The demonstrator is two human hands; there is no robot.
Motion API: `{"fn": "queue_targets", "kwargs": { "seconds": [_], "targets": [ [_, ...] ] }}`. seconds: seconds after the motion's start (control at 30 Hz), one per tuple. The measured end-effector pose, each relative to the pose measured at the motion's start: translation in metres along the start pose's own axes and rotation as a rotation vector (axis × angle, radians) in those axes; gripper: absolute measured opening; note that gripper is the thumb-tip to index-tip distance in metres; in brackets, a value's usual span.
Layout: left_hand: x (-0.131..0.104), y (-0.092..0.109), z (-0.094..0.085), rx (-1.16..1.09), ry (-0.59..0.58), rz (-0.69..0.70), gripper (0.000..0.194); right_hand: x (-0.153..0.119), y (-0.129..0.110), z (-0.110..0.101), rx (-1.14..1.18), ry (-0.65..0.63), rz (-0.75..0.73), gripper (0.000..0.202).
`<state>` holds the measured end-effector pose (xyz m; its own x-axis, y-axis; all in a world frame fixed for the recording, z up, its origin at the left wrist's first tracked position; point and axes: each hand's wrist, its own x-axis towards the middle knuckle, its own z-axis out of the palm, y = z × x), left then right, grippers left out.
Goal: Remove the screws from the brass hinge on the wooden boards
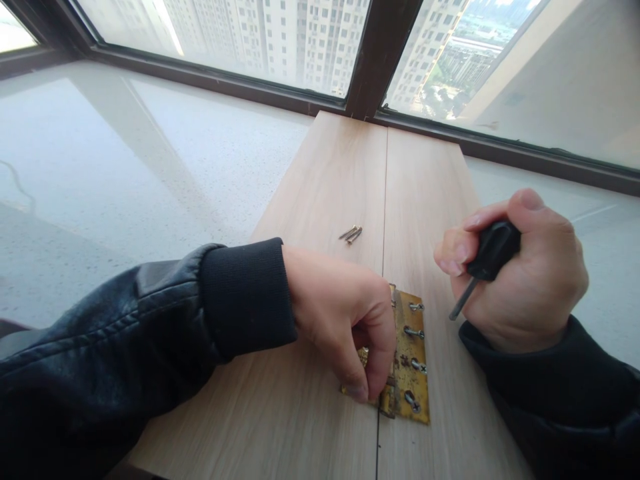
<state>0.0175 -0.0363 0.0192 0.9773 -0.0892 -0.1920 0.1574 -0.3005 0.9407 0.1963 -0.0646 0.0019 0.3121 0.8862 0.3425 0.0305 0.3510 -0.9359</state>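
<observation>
While the left hand [350, 307] bends over the near-left part of the brass-coloured hinge [404, 347], thumb and finger drawn together, whatever they may pinch cannot be told. The hinge straddles the seam between two boards [305, 420], presumably so each leaf rests on its own board; screws [414, 332] stand in its right leaf. The right hand [545, 287] grips a screwdriver [495, 250] off to the side, perhaps for finger room, and loose screws [355, 235] lie beyond, probably for easy reach

bright daylight through windows, pale glare at left, soft shadows, edges bowed
</observation>
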Motion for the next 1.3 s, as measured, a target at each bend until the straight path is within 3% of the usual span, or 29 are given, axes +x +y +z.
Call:
{"fn": "queue_targets", "kwargs": {
  "seconds": [0.1,0.43,0.53,0.7,0.97,1.3],
  "targets": [
    [0.0000,-0.0003,-0.0004,-0.014,-0.014,0.016,0.002,-0.0006,-0.0002,0.0003,-0.008,0.000,-0.004,0.034],
    [0.0002,0.0011,-0.0038,-0.020,-0.081,-0.054,0.003,-0.0010,-0.0002,0.0021,0.006,0.017,-0.008,0.033],
    [-0.0011,-0.0010,-0.0027,-0.050,-0.054,-0.071,0.005,-0.0007,-0.0004,0.0020,0.007,0.020,0.000,0.033],
    [-0.0043,-0.0036,-0.0014,-0.061,0.033,-0.057,0.025,-0.0014,-0.0012,0.0025,0.028,0.015,0.014,0.034],
    [-0.0041,-0.0025,0.0024,-0.111,0.049,-0.039,0.014,-0.0018,-0.0026,0.0045,0.003,0.012,0.007,0.034],
    [0.0029,0.0039,0.0060,0.040,0.111,0.062,0.008,-0.0020,-0.0041,0.0084,-0.012,0.035,0.007,0.033]
  ]
}}
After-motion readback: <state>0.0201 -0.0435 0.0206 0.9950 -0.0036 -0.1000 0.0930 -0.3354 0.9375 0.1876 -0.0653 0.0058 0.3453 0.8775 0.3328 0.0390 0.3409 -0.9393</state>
